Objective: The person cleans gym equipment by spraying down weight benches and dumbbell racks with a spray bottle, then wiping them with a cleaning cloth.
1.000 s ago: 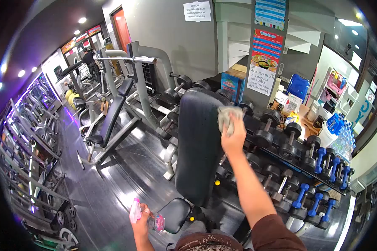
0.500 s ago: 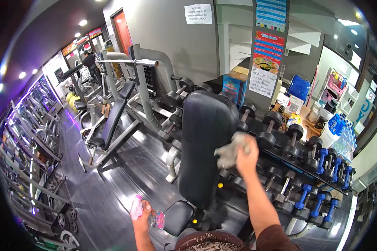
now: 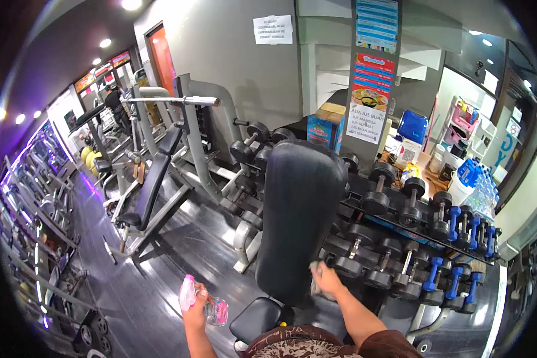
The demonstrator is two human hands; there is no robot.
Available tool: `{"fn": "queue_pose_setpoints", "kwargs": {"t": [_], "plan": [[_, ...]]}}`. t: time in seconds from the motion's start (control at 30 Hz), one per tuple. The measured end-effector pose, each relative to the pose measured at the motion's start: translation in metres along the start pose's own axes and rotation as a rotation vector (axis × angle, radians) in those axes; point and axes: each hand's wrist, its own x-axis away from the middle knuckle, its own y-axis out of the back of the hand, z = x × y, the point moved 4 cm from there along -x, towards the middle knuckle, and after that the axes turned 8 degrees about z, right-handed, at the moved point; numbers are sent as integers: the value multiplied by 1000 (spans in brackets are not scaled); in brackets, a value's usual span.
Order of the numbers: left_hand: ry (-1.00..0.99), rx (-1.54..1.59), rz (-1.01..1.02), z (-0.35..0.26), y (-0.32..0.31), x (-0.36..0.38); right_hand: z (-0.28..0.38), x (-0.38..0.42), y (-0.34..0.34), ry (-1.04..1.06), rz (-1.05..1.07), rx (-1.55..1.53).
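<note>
A clear spray bottle (image 3: 218,312) with a pink spray head and pink label is in my left hand (image 3: 198,298), its fingers wrapped round the neck. The bottle hangs tilted, left of the small black bench seat (image 3: 255,318). In front of me the black padded backrest (image 3: 298,221) of a bench stands steeply raised. At its lower right edge is my right hand (image 3: 329,280), closed on a crumpled grey cloth (image 3: 314,287). The fingers partly cover the cloth.
A two-tier rack of black dumbbells (image 3: 379,190) runs along the right, with blue dumbbells (image 3: 454,280) at its end. Another bench (image 3: 152,185) under a barbell stands left. A person (image 3: 114,106) is far back. Water bottles (image 3: 488,185) stand at the right.
My right hand has moved the cloth down the right side of the backrest, from its upper part to its lower edge. My left hand still holds the spray bottle. The view has shifted slightly.
</note>
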Motion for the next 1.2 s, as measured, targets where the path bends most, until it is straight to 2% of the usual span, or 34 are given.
{"fn": "queue_pose_setpoints", "kwargs": {"t": [0.03,0.1,0.13,0.17,0.2,0.23,0.3,0.33,0.37,0.43,0.47,0.5,0.53,0.6,0.67,0.8,0.83,0.9,0.97,1.0,1.03,1.07,1.13,1.2], "plan": [[-4,12,12,-2,1,-7,-9,12,-12,26,105,-38],[-2,40,17,-4,-2,-16,-1,13,11,45,-227,-295],[-3,108,15,-1,0,-21,-17,-21,22,127,-410,-378],[6,94,36,3,2,-23,64,0,88,161,-483,-378],[10,82,60,7,3,-28,106,-4,135,273,-540,-381],[10,71,85,8,4,-31,140,-10,175,468,-717,-326],[12,103,92,7,3,-34,211,-5,238,631,-844,-291],[17,113,88,6,4,-33,245,1,255,662,-821,-308],[22,121,83,7,8,-33,266,-3,260,667,-810,-262],[23,100,70,16,22,-33,277,-24,229,683,-912,39],[22,99,55,15,27,-31,277,-25,201,617,-965,338],[23,97,41,15,33,-29,265,-28,175,603,-1008,426],[30,95,13,14,42,-27,253,-26,156,580,-1041,385],[42,91,-47,13,61,-23,211,-24,109,575,-978,351],[47,57,-79,15,80,-18,164,-15,62,445,-760,372],[58,71,-102,15,104,-17,116,0,32,512,-631,92],[62,81,-98,15,109,-18,127,4,43,439,-553,33],[69,89,-108,13,113,-23,176,23,83,442,-663,-132],[58,101,-87,11,116,-30,246,36,142,729,-904,-24],[44,106,-59,11,117,-34,262,28,174,770,-869,49],[29,111,-34,11,118,-38,295,32,202,817,-940,74],[29,113,-23,12,118,-42,326,30,225,829,-1014,99],[30,116,-4,14,117,-44,387,19,250,849,-976,269],[32,97,-15,12,112,-44,376,-35,227,670,-943,515]]}}
